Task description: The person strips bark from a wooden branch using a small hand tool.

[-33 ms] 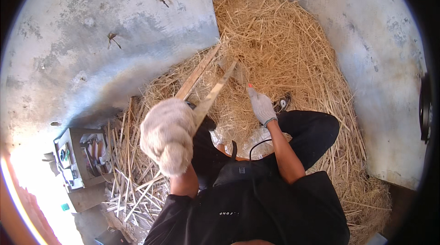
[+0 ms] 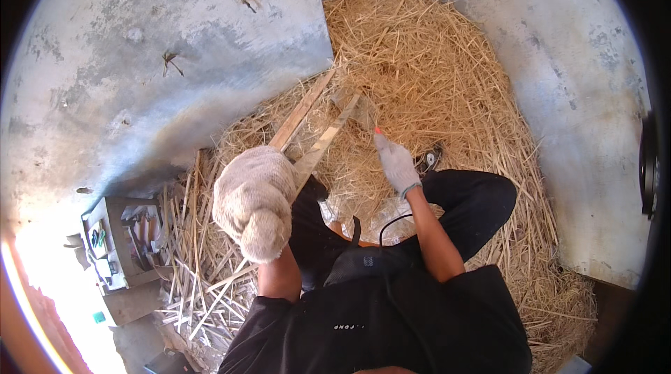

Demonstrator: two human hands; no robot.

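Observation:
My left hand (image 2: pixel 255 196), in a thick pale knit glove, is closed in a fist close to the camera. Two flat pale wooden strips run out from behind it toward the straw: one strip (image 2: pixel 302 112) on the left and another strip (image 2: pixel 327 142) on the right. The fist hides their near ends. My right hand (image 2: pixel 397 163), in a thin whitish glove, is closed round a knife (image 2: pixel 363 117). Orange shows by its fingertips, and the greyish blade reaches toward the tip of the right strip. Blade and straw are hard to tell apart there.
A heap of straw-like shavings (image 2: pixel 426 59) spreads ahead between grey walls (image 2: pixel 573 66). Loose split strips (image 2: pixel 203 283) lie at the left. A grey box (image 2: pixel 129 241) with tools stands at the left wall. My legs (image 2: pixel 468 199) are bent below my hands.
My left fist has shifted slightly up and left. My right hand with the knife has moved slightly left. Both grips look the same.

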